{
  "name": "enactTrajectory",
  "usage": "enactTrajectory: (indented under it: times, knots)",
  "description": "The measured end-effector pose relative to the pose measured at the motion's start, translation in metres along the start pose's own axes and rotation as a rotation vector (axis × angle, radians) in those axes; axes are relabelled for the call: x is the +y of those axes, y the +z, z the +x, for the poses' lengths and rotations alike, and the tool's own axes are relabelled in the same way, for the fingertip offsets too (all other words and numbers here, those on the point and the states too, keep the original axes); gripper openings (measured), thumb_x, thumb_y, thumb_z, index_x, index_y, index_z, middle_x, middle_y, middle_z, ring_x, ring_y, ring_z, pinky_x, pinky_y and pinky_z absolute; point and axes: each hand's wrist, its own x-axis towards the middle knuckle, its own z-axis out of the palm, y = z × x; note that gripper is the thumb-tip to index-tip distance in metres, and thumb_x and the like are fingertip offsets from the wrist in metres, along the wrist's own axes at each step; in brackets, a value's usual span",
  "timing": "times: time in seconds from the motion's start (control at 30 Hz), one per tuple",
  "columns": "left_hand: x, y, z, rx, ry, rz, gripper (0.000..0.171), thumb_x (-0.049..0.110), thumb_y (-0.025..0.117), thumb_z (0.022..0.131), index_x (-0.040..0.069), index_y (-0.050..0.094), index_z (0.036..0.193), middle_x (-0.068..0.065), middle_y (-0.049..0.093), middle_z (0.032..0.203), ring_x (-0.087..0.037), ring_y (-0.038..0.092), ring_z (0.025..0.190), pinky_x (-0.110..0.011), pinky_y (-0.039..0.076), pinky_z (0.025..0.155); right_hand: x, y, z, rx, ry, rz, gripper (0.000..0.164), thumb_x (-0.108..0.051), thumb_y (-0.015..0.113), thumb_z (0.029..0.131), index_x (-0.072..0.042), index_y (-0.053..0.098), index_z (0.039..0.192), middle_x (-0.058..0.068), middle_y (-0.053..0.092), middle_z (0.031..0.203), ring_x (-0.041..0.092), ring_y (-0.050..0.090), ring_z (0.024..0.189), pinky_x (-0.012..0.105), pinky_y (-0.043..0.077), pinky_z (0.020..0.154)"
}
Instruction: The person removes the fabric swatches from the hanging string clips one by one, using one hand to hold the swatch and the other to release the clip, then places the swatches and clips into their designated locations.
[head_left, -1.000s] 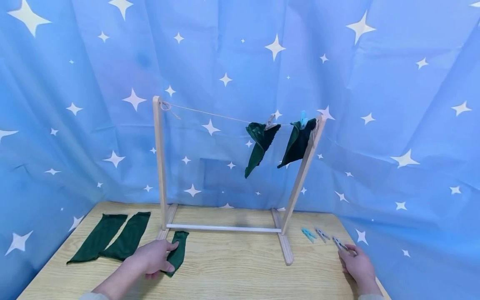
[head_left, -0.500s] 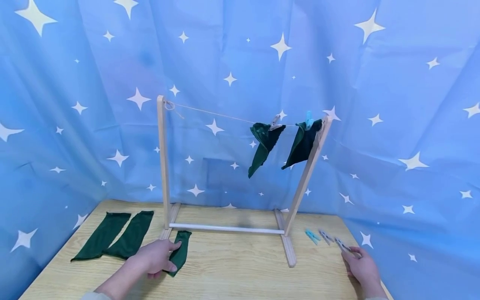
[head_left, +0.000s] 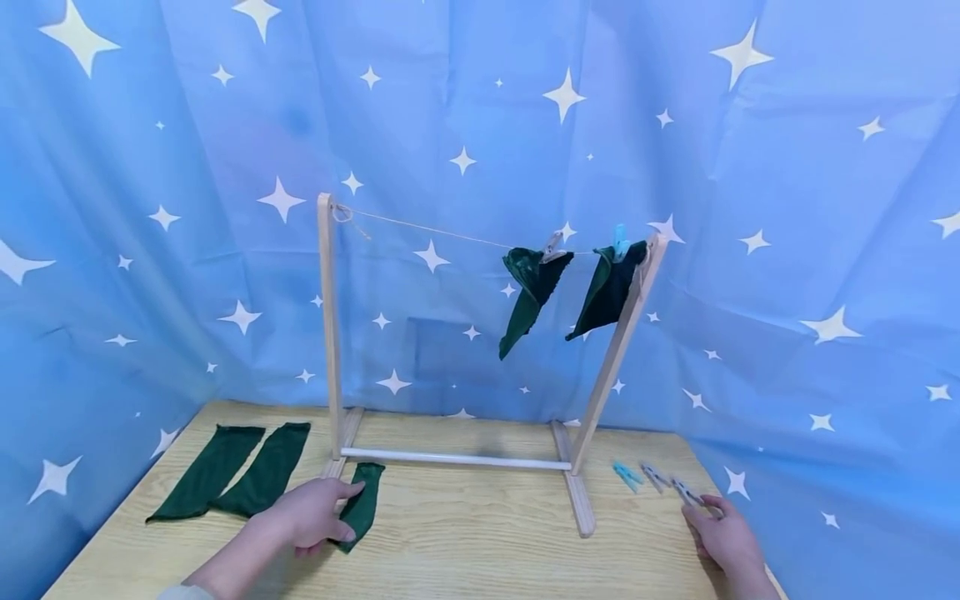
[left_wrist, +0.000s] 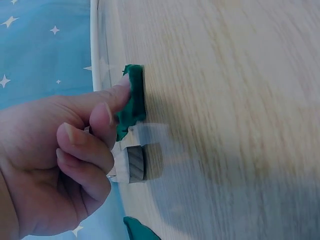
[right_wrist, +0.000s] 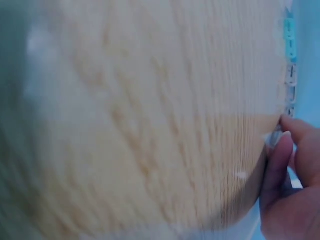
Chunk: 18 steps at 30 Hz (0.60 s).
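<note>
At the front left, my left hand (head_left: 309, 515) holds a small dark green cloth (head_left: 364, 503) flat on the table between thumb and fingers. The left wrist view shows the thumb on that cloth (left_wrist: 136, 95) and the other fingers curled in below. Over at the right edge, my right hand (head_left: 724, 535) pinches a grey clothespin (head_left: 681, 488) between thumb and forefinger. Most of its near end is hidden by the fingers. Beside it lie another grey clothespin (head_left: 653, 477) and a blue clothespin (head_left: 627, 476).
A wooden rack (head_left: 327, 325) carries a string line (head_left: 427, 227) sloping down to the right. Two green cloths (head_left: 534, 287) hang toward its right end, each under a clothespin. Two more green cloths (head_left: 262, 471) lie at left. A starry blue curtain (head_left: 480, 100) surrounds the table (head_left: 465, 542).
The head view has shifted a little, so everything appears slightly further right. Both hands stay where they were, on the cloth and the clothespin.
</note>
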Motion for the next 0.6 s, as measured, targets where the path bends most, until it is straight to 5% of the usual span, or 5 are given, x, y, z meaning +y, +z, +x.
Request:
enactTrajectory:
  times: [0.07,0.2,0.3,0.4,0.6]
  knots:
    - [0.001,0.0,-0.001,-0.001,0.01,-0.019,0.07,0.013,0.085,0.096,0.008,0.056,0.16,-0.014,0.064,0.059,-0.016,0.048,0.039,-0.033,0.048,0.043,0.002,-0.002,0.0,-0.018,0.003,0.021,0.081,-0.04,0.063,0.109,0.013,0.03,0.16,0.002,0.068,0.073,0.019,0.067,0.066,0.036,0.058,0.064]
    - [0.002,-0.001,-0.004,0.0,0.021,-0.048,0.07,0.014,0.085,0.096,0.008,0.057,0.16,-0.023,0.076,0.091,-0.016,0.05,0.04,-0.035,0.047,0.043,0.005,-0.004,0.001,-0.039,-0.001,0.057,0.087,-0.04,0.066,0.108,0.016,0.025,0.161,0.002,0.067,0.073,0.019,0.067,0.066,0.036,0.06,0.064]
    - [0.001,-0.001,-0.006,-0.005,0.064,-0.068,0.067,0.018,0.083,0.099,0.008,0.057,0.16,-0.014,0.075,0.082,-0.015,0.049,0.039,-0.037,0.052,0.047,0.005,-0.006,0.001,-0.06,-0.002,0.127,0.092,-0.038,0.068,0.107,0.018,0.02,0.162,0.003,0.067,0.076,0.019,0.067,0.068,0.036,0.062,0.065]
    - [0.002,-0.002,-0.009,0.004,0.15,-0.089,0.061,0.023,0.079,0.103,0.006,0.059,0.158,-0.009,0.06,0.053,-0.013,0.047,0.036,-0.036,0.059,0.058,0.003,-0.011,-0.001,-0.074,0.003,0.198,0.093,-0.037,0.067,0.108,0.019,0.017,0.163,0.004,0.069,0.081,0.019,0.067,0.07,0.037,0.064,0.065]
    - [0.017,-0.006,-0.014,0.086,0.264,-0.168,0.044,0.029,0.073,0.108,0.003,0.071,0.143,-0.004,0.063,0.059,-0.01,0.044,0.039,-0.032,0.047,0.045,-0.025,-0.024,-0.016,-0.034,-0.085,0.182,0.08,-0.045,0.059,0.113,0.012,0.032,0.163,0.002,0.069,0.102,0.017,0.067,0.074,0.035,0.063,0.066]
